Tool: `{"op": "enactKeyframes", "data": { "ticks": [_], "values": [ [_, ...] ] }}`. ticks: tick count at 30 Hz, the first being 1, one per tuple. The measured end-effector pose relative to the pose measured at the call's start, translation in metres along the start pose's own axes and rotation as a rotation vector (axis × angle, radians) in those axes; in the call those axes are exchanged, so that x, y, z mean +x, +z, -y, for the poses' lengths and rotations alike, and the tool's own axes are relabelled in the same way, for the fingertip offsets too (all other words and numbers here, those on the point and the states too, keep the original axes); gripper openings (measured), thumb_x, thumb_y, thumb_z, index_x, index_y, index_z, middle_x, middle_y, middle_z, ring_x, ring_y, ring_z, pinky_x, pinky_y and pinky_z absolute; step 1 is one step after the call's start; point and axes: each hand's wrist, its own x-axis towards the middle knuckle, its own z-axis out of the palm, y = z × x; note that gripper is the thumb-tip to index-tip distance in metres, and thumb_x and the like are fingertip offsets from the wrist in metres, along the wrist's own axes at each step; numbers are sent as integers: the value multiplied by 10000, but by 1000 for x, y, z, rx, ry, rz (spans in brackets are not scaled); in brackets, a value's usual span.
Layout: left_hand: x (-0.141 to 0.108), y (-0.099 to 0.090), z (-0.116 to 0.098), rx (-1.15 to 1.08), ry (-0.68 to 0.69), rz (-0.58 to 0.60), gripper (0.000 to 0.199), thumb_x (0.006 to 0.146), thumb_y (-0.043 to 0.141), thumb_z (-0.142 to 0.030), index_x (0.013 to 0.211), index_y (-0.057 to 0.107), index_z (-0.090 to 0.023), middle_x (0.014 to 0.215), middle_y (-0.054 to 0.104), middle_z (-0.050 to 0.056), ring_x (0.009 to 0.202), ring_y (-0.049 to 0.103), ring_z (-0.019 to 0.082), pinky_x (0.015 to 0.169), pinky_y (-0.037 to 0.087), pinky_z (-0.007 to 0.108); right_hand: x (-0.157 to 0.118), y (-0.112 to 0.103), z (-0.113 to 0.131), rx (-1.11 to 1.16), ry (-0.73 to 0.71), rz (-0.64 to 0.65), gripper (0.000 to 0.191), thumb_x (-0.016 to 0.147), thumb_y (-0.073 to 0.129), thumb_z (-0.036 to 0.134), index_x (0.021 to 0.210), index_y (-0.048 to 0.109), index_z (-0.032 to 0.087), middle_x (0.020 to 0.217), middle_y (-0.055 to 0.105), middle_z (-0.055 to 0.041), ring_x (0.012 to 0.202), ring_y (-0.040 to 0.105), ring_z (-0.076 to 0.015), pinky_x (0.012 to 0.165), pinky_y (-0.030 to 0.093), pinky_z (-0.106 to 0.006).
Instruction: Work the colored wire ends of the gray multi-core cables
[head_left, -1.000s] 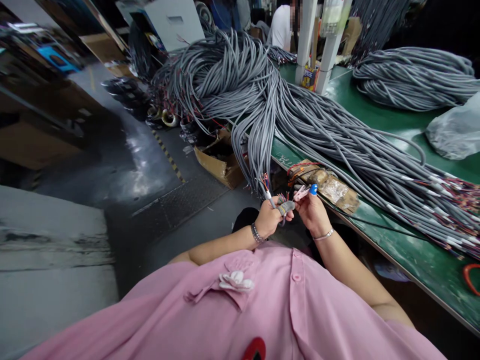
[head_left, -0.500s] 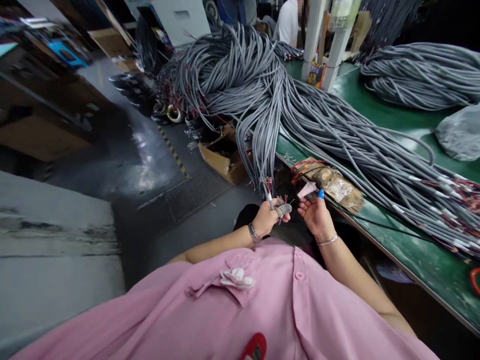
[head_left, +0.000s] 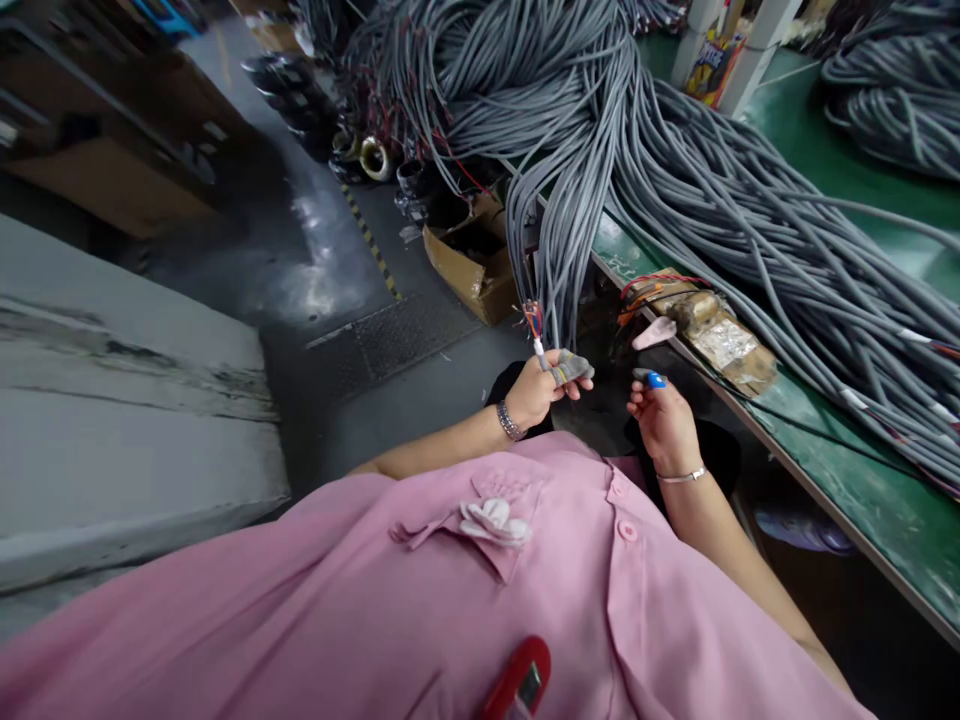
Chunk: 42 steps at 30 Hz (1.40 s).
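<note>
My left hand [head_left: 538,392], with grey fabric covers on some fingers, is closed around a grey cable [head_left: 539,350]. The cable's stripped end points up above the fist, its thin coloured wires [head_left: 533,318] fanned out past a white band. Apart from it, to the right, my right hand [head_left: 666,425] has its fingers curled in, the thumb in a blue cover [head_left: 655,380] against a grey-covered finger. Whether anything thin sits in that pinch is too small to tell. Hanging grey cables [head_left: 562,270] drop off the table edge just behind my left hand.
A large heap of grey cables [head_left: 697,180] covers much of the green table [head_left: 847,520]. At its edge lies a taped block [head_left: 720,340] with a pale pink piece [head_left: 654,332] beside it. An opened cardboard box [head_left: 469,265] stands on the floor.
My right hand has moved away from the left one, and its fingers have drawn together. My left hand still grips the cable. The view has tilted downward.
</note>
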Motion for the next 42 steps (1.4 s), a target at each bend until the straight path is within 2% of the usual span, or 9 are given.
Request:
{"op": "enactKeyframes", "data": {
  "ticks": [3,8,13,19,23,26,30,34,42],
  "values": [
    [-8,-1,6,159,-10,79,306,763,646,-411,789,654,-106,626,649,54,437,492,64,413,317,178,-11,3,-4,-116,-57,41,230,755,696,393,890,682,207,762,623,0,574,495,-82,541,449,-213],
    [-13,-2,18,406,-20,153,225,789,588,-342,759,646,-127,578,633,31,398,445,62,408,325,178,-36,14,-3,-403,-212,200,257,792,672,369,1004,694,226,791,635,-12,630,507,-108,577,432,-236],
    [-12,-12,37,563,16,192,144,757,551,-231,651,608,-151,555,612,11,426,479,86,417,326,183,-57,32,1,-390,-268,355,324,772,699,369,1074,649,266,866,647,-18,734,567,-154,650,467,-274],
    [-15,-21,37,781,123,250,154,731,638,-275,626,611,-166,547,576,-14,496,486,106,493,354,210,-51,43,-1,-440,-396,299,166,778,693,354,906,680,248,800,640,-18,730,561,-165,702,473,-297],
    [-20,-17,18,528,158,371,243,729,699,-354,842,623,-153,737,619,2,642,544,111,606,431,214,-39,41,5,-441,-327,338,152,773,697,357,856,695,230,748,637,-7,634,524,-134,616,448,-272],
    [-20,-11,7,306,91,330,306,765,675,-418,875,600,-143,776,639,35,693,597,127,666,481,246,-32,38,13,-451,-238,414,179,766,699,374,844,712,213,724,637,-6,602,502,-122,568,416,-255],
    [-14,-6,2,359,-7,351,333,722,719,-434,791,593,-133,673,640,41,597,611,129,590,498,244,-26,37,18,-456,-173,463,191,752,711,373,833,718,200,703,638,4,598,504,-113,574,407,-249],
    [-5,-4,2,392,-94,392,337,703,736,-429,792,612,-129,625,642,37,539,610,130,551,509,247,-19,42,16,-451,-181,392,188,722,737,367,762,706,186,684,644,2,605,528,-120,589,418,-254],
    [-1,-1,8,195,-79,174,362,780,654,-461,756,647,-101,705,687,88,592,643,137,558,493,226,-6,39,7,-449,-195,221,228,707,754,383,725,671,171,650,600,8,577,468,-106,542,380,-245]
  ]
}}
